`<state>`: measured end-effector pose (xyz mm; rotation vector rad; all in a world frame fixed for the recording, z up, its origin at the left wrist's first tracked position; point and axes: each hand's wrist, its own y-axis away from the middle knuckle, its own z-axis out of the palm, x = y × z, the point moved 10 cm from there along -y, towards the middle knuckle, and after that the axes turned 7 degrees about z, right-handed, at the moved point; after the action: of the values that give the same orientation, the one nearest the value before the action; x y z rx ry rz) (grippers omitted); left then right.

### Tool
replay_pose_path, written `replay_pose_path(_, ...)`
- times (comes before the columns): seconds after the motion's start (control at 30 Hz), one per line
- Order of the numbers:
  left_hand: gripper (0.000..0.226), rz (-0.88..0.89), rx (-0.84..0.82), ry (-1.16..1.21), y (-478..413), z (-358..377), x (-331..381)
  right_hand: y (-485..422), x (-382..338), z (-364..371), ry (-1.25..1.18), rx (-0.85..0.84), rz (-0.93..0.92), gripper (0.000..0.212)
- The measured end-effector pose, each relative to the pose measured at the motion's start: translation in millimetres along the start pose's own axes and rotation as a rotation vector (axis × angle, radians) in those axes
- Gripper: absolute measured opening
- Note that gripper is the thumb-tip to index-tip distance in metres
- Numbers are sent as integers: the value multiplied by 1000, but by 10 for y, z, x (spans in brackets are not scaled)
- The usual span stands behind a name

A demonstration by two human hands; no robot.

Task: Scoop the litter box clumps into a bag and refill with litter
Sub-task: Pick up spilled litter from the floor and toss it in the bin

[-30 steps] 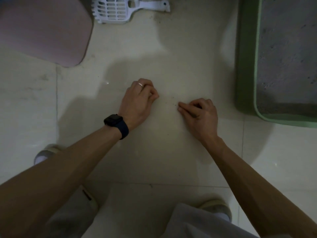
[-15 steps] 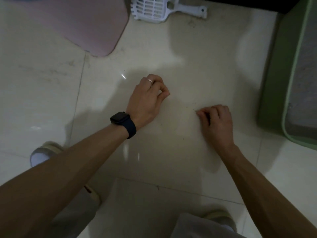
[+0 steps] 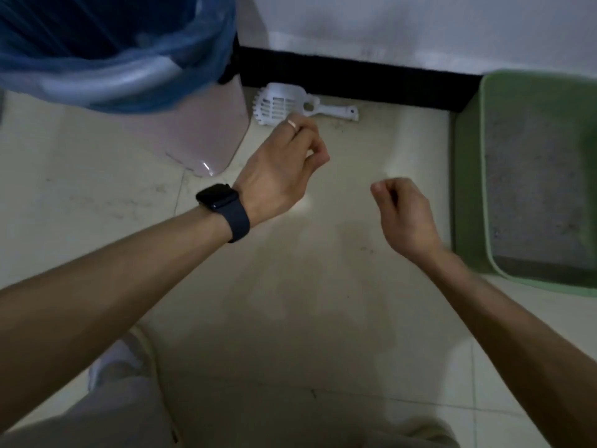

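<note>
Left hand (image 3: 284, 169), right hand (image 3: 403, 215): fingers curled closed, nothing visible held. 1 litter scoop (image 3: 284, 106), 1 litter box (image 3: 468, 176), 1 blue bag (image 3: 206, 43).

The left hand (image 3: 284, 169) and right hand (image 3: 403, 215) hover above the tiled floor (image 3: 97, 195), fingers curled, thumbs against fingertips. The white scoop (image 3: 277, 106) lies by the wall between the bag-lined bin (image 3: 200, 134) and the green litter box (image 3: 466, 189), which holds grey litter (image 3: 529, 189).
</note>
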<state>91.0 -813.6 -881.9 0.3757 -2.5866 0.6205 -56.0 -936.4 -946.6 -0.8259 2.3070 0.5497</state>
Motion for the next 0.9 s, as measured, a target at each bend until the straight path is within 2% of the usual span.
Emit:
replay_pose_path(0.2, 14, 137, 122, -4, -776, -1258, 112, -384, -1646, -511, -184, 79, -237, 30)
replay_pose_path(0.3, 12, 7, 120, -79, -1007, -1886, -237, -563, -2491, -558, -181, 77, -328, 24)
replay_pose_path(0.43, 20, -241, 112, -142, -868, -2386, -1050, -715, -3297, -426, -121, 35, -418, 38)
replay_pose_path(0.6, 22, -431, -98, -173, -496, -2453, -1712, -857, -3719, -15, -83, 13, -447, 50)
replay_pose_path(0.73, 31, -442, -203, -313, -362, -2445, -1802, -924, -3778, 431, 162, -43, -454, 50)
replay_pose_path(0.8, 30, -424, -246, -372, -333, -2436, -1822, -935, -3786, 543, 228, -61, -452, 37)
replay_pose_path(0.87, 19, -416, -298, -340, -291, -2400, -1841, -940, -3790, 621, 243, -114, -441, 15)
replay_pose_path(0.9, 29, -418, -326, -316, -266, -2375, -1866, -939, -3792, 657, 252, -156, -424, 15)
